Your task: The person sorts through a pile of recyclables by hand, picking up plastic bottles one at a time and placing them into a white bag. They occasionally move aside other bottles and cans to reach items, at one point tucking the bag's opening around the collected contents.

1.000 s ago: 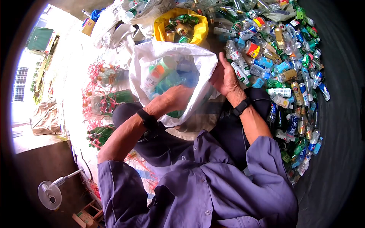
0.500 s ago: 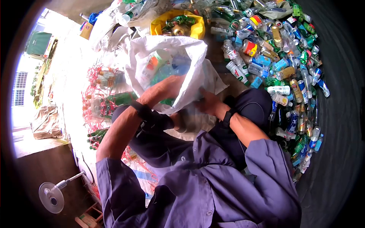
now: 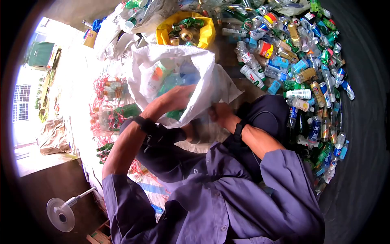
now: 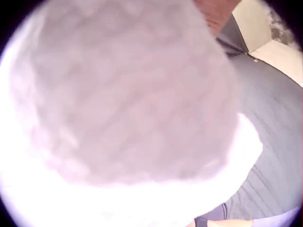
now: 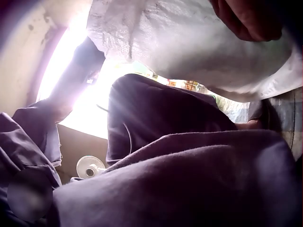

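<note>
A white woven sack [image 3: 203, 77] stands upright between the person's legs, its mouth open, with plastic bottles [image 3: 170, 81] inside. The left hand [image 3: 181, 96] reaches over the near rim into the sack, and its fingers are hidden there. Pale sack cloth [image 4: 137, 104] fills most of the left wrist view. Low on the sack's right side, the right hand [image 3: 222, 114] has its fingers curled at the cloth. In the right wrist view the same hand [image 5: 248, 19] overlaps the sack, its fingers bent against it.
Beyond the sack stands a yellow bag [image 3: 208, 33] of cans. A large heap of bottles and cans [image 3: 300, 73] spreads along the right. Green bottles tied with pink string [image 3: 122, 112] lie at the left. A fan [image 3: 61, 214] is at lower left.
The right hand has come down from the sack's right rim to its lower side, its fingers going from spread to curled. The sack's mouth has shifted left; the left hand stays inside.
</note>
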A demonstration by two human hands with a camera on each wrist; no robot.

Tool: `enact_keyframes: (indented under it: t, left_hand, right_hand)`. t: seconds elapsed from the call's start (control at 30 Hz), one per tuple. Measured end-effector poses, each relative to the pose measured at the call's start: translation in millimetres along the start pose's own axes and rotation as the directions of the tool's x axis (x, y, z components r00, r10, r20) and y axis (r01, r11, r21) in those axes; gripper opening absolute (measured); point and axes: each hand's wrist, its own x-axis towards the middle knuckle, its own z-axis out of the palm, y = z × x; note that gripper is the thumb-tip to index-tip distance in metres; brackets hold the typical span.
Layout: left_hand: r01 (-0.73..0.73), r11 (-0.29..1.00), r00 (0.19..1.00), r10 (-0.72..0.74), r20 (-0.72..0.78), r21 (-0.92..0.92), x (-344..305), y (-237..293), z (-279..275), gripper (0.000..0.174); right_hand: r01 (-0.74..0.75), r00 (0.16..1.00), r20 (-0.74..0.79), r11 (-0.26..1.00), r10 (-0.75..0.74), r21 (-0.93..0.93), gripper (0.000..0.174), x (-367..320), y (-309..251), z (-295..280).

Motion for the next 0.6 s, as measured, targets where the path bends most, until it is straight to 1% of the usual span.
enact_keyframes:
  t: [0.03, 0.07, 0.1, 0.13, 0.17, 0.2, 0.27, 0.33, 0.37, 0.4, 0.43, 0.47, 0.5, 0.53, 0.57, 0.6]
  left_hand:
    - [0.017, 1.0, 1.0, -0.017, -0.001, 0.011, -1, 0, 0, 0.049]
    - [0.015, 1.0, 1.0, -0.015, 0.005, 0.018, -2, 5, -3, 0.049]
    - [0.016, 0.998, 0.999, -0.018, 0.043, 0.055, -5, 13, -10, 0.045]
    - [0.014, 0.996, 0.996, -0.022, 0.082, 0.092, -8, 17, -13, 0.042]
    - [-0.104, 0.992, 0.993, 0.108, -0.053, 0.066, -11, -8, 2, 0.031]
    - [-0.098, 0.994, 0.994, 0.1, -0.034, 0.045, -12, -10, 3, 0.03]
    - [-0.09, 0.996, 0.996, 0.09, -0.01, 0.021, -12, -11, 9, 0.03]
    - [-0.201, 0.979, 0.972, 0.197, -0.125, -0.023, -7, -10, 17, 0.03]
    - [-0.205, 0.979, 0.972, 0.2, -0.119, -0.025, -1, -14, 22, 0.03]
    - [-0.206, 0.942, 0.976, 0.178, -0.128, -0.263, 5, -18, 29, 0.031]
    - [-0.199, 0.851, 0.979, 0.152, -0.134, -0.486, 9, -23, 35, 0.033]
    - [-0.2, 0.849, 0.979, 0.152, -0.135, -0.488, 11, -17, 32, 0.033]
    - [-0.131, 0.857, 0.991, 0.108, -0.076, -0.499, 14, -5, 26, 0.036]
    - [-0.06, 0.862, 0.998, 0.061, -0.014, -0.504, 16, 4, 23, 0.039]
    - [-0.057, 0.862, 0.998, 0.058, -0.013, -0.504, 17, 5, 27, 0.039]
    - [0.013, 0.759, 0.997, 0.04, 0.067, -0.65, 17, 7, 30, 0.04]
  right_hand:
    - [0.002, 1.0, 0.003, 1.0, -0.002, 0.008, 0.019, -5, -1, 2]
    - [0.031, 0.999, -0.014, 0.994, -0.033, -0.108, 0.018, -17, -4, 8]
    - [0.058, 0.997, -0.028, 0.973, -0.066, -0.224, 0.017, -24, -7, 12]
    - [0.059, 0.997, -0.029, 0.975, -0.067, -0.215, 0.017, -26, -8, 15]
    - [0.07, 0.996, -0.033, 0.964, -0.082, -0.257, 0.016, -27, -9, 17]
    - [0.079, 0.995, -0.038, 0.951, -0.095, -0.298, 0.016, -28, -10, 18]
    - [0.077, 0.995, -0.036, 0.956, -0.091, -0.282, 0.016, -32, -10, 17]
    - [0.08, 0.995, -0.033, 0.96, -0.093, -0.266, 0.015, -33, -13, 17]
    - [0.079, 0.995, -0.032, 0.956, -0.092, -0.283, 0.015, -33, -14, 14]
    - [0.073, 0.996, -0.032, 0.95, -0.087, -0.303, 0.016, -34, -14, 11]
    - [0.07, 0.996, -0.036, 0.95, -0.085, -0.304, 0.016, -34, -14, 9]
    - [0.041, 0.998, -0.042, 0.956, -0.056, -0.292, 0.016, -35, -16, 8]
    - [0.013, 0.999, -0.046, 0.961, -0.027, -0.278, 0.016, -34, -16, 7]
    - [0.011, 0.999, -0.044, 0.961, -0.024, -0.278, 0.016, -34, -15, 8]
    - [0.024, 0.997, -0.06, 0.953, -0.044, -0.301, 0.016, -34, -14, 8]
    - [0.041, 0.995, -0.072, 0.943, -0.068, -0.33, 0.015, -34, -14, 8]
